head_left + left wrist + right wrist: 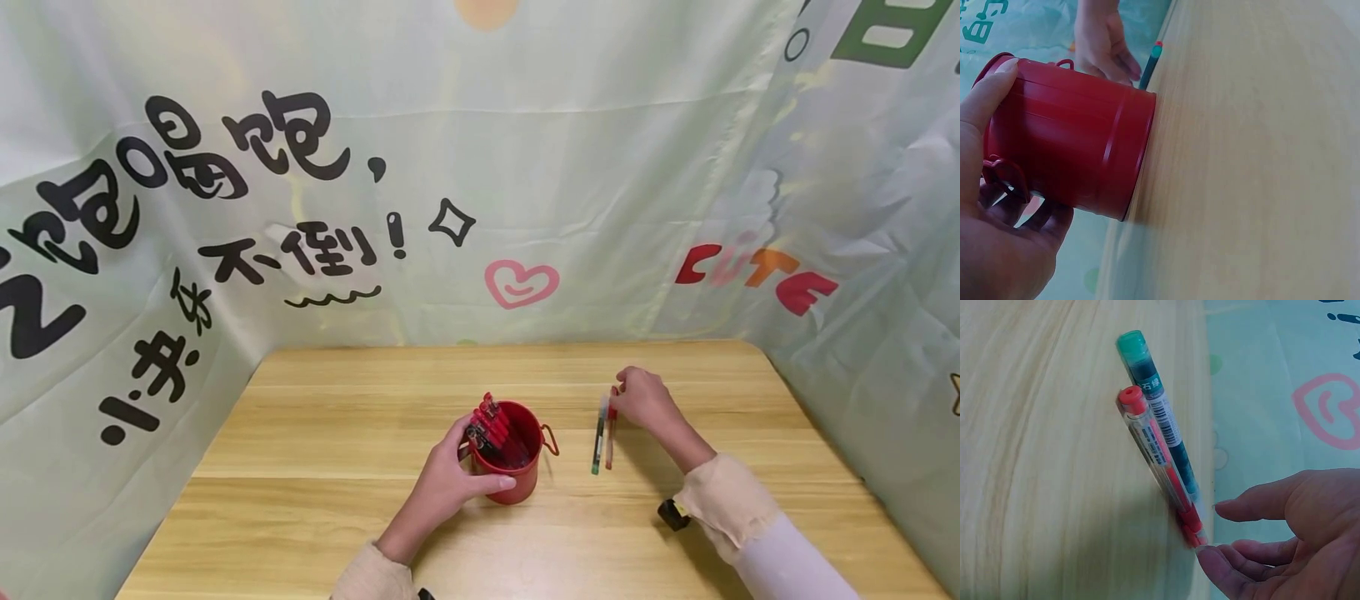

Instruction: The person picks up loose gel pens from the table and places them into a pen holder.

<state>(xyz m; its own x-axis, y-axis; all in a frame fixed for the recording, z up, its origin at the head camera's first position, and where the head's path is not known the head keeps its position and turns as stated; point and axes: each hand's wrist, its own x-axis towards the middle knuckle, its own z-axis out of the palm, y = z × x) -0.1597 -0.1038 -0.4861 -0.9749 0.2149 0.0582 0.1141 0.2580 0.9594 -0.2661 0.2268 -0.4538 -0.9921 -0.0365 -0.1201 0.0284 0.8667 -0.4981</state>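
Red metal bucket (517, 467) with small side handles stands mid-table on the pale wooden tabletop (315, 467), holding red pens (495, 425), gripped by the left hand (442, 487). Just right, the right hand (643, 398), fingers relaxed, touches a green pen (598, 437) and a red-capped clear pen (610, 442) lying side by side.

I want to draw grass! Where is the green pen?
In the head view the green pen lies on the wooden table, right of the red bucket, beside a red pen at the right hand's fingertips.
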